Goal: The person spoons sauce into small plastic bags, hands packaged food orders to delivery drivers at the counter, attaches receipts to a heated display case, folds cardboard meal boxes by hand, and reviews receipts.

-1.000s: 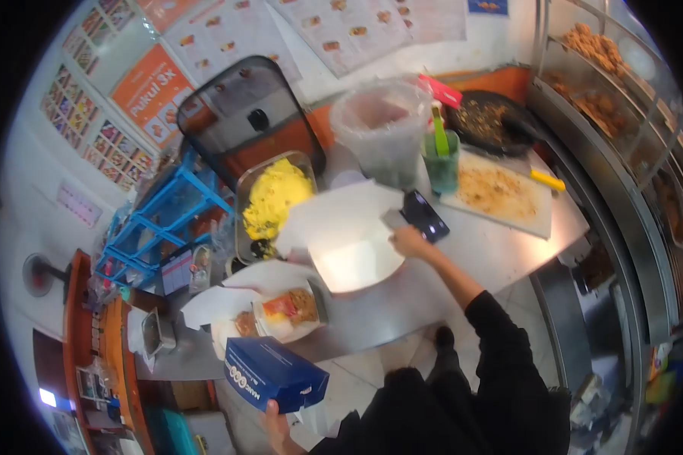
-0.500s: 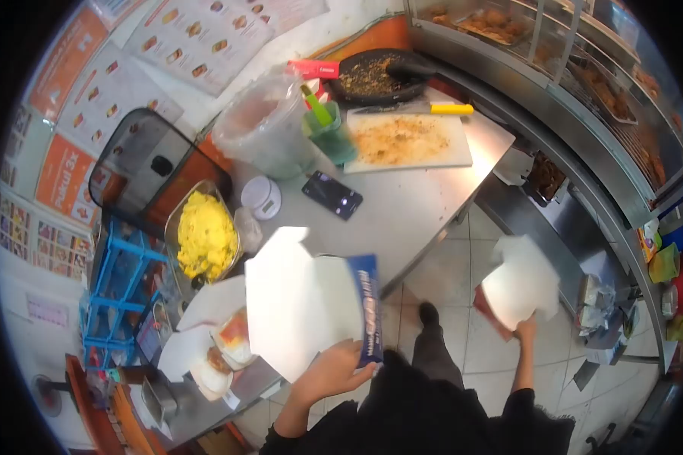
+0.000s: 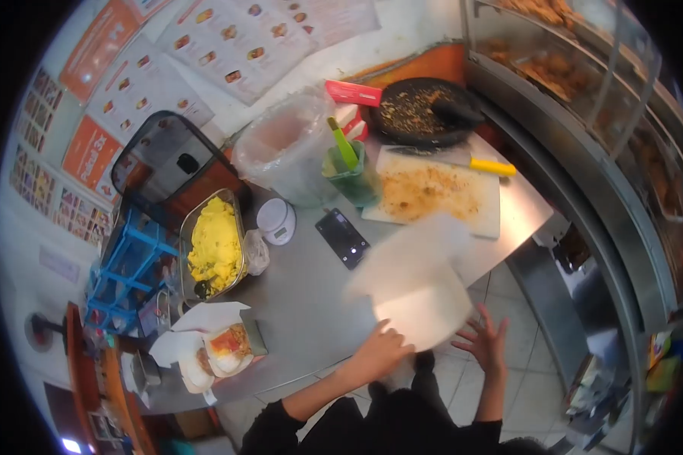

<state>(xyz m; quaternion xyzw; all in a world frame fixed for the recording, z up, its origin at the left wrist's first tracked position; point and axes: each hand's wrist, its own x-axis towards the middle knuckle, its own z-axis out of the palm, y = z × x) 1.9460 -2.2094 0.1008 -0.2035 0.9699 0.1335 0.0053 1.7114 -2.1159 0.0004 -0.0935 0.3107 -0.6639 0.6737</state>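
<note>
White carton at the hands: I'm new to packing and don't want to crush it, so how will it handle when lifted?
The white carton is probably light for its size: the left hand alone seems to hold it. Its broad, thin-looking walls suggest card that could bend if squeezed. Its flap stands open, so it may flop about.

My left hand (image 3: 383, 350) is holding a takeout box (image 3: 423, 299) that is blurring, its raised flap smearing most, and I am not making out its outer sides. The flap is covering part of the cutting board's (image 3: 440, 193) near edge. The green cup (image 3: 353, 178) is hiding the lower end of the green-handled utensil (image 3: 343, 144). Digits on the kitchen scale (image 3: 276, 221) are showing too small to read. The picture's top edge is cutting off the menu posters (image 3: 235, 42).
</note>
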